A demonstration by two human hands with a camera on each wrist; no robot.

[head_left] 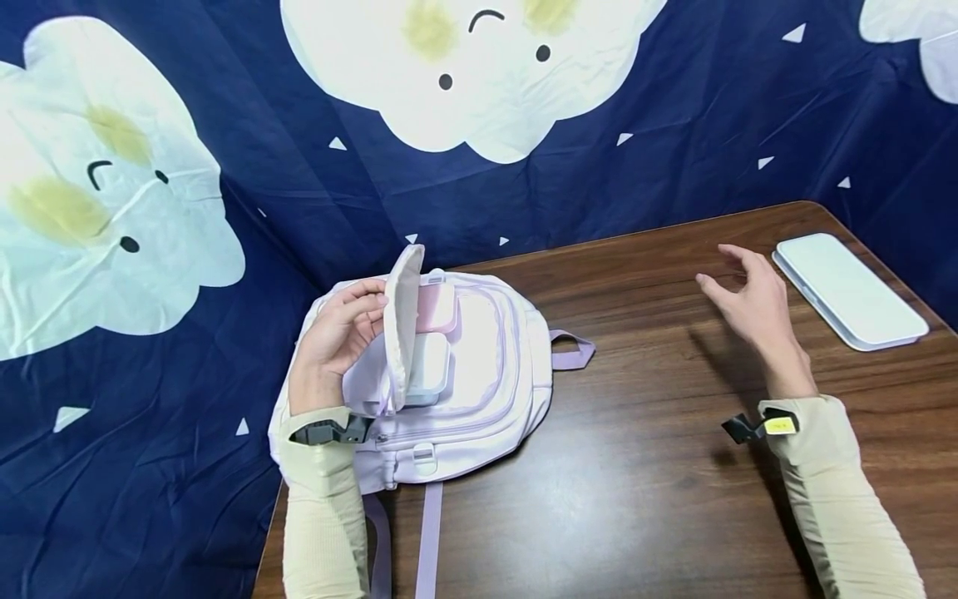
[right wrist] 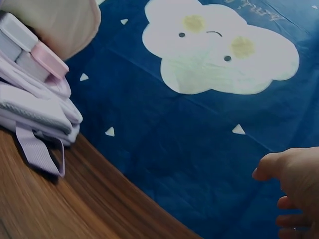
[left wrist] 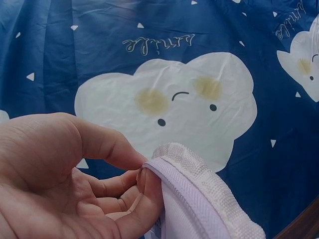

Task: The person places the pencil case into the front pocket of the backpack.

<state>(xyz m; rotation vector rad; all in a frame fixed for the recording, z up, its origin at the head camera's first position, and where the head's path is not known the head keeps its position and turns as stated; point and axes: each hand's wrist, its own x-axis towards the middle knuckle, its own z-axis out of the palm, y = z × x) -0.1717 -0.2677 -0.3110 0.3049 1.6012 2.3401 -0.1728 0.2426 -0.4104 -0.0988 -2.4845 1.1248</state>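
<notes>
A pale lilac backpack (head_left: 524,391) lies on the table with its front pocket flap (head_left: 402,324) raised. My left hand (head_left: 337,337) pinches the edge of that flap between thumb and fingers; the left wrist view shows the zippered edge (left wrist: 189,194) in the pinch. Inside the pocket sit a pink box (head_left: 437,308) and a white-lidded box (head_left: 428,363), side by side. My right hand (head_left: 756,304) hovers over the right part of the table, thumb and fingers apart, holding nothing. Close to its right lies a flat white case (head_left: 853,291).
The brown wooden table (head_left: 636,491) reaches to a dark blue curtain (head_left: 314,175) with white clouds at the back and left. A purple loop (head_left: 572,358) sticks out from the backpack's right end, and straps (head_left: 429,532) hang toward the front.
</notes>
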